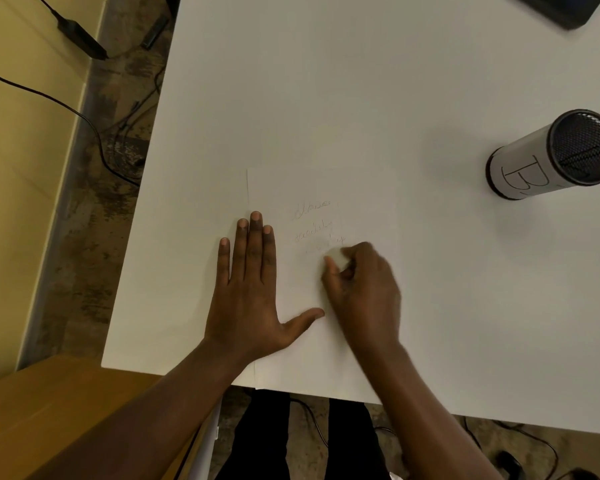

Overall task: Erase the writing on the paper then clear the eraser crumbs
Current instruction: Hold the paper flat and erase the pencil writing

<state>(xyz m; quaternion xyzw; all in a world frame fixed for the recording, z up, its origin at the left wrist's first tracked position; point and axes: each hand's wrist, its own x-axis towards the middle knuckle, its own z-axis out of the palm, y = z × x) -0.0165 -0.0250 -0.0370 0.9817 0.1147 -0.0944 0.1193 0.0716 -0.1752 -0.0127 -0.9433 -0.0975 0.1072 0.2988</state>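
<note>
A white sheet of paper (371, 209) lies on the white table (326, 98), reaching its near edge. Faint pencil writing (314, 225) runs in three short lines near the sheet's middle. My left hand (248, 289) lies flat with fingers spread on the paper's left edge, pressing it down. My right hand (362, 289) grips a small white eraser (337, 257) between thumb and fingers, its tip against the paper at the lowest line of writing, which looks partly smudged. I cannot make out any crumbs.
A black mesh pen cup (551, 155) wrapped in paper marked "B" stands at the right. A dark object (565, 8) sits at the table's far right corner. Cables and a power adapter (82, 38) lie on the floor to the left. A wooden surface (49, 420) adjoins the near left corner.
</note>
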